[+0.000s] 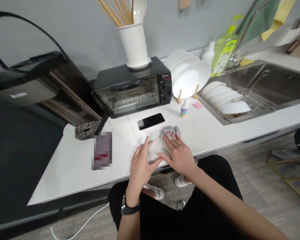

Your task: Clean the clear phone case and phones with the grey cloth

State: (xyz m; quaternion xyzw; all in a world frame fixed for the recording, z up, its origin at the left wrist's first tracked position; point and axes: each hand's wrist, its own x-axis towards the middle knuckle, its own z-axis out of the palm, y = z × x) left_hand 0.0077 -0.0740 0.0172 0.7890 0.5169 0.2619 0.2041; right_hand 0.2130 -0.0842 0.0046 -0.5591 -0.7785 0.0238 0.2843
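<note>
Pale cloth (156, 149) lies on the white desk (65, 176), by my judgement only partly smoothed, its far right end left bunched under my right hand (178, 151), thumb and fingers apart; my left hand (141, 166), likewise spread, rests at its left side. Phone (151, 121), small bottle (184, 109) and toaster oven (133, 95) sit beyond, before a grey wall (77, 20).

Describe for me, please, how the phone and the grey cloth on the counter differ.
Colour: the phone shows a black screen, while the cloth is pale grey.
Shape: the phone is a smooth, rounded rectangle; the cloth is rumpled and bunched at one end.
Contact: neither hand touches the phone, but the right hand rests on the cloth.
Both lie on the white counter.
</note>
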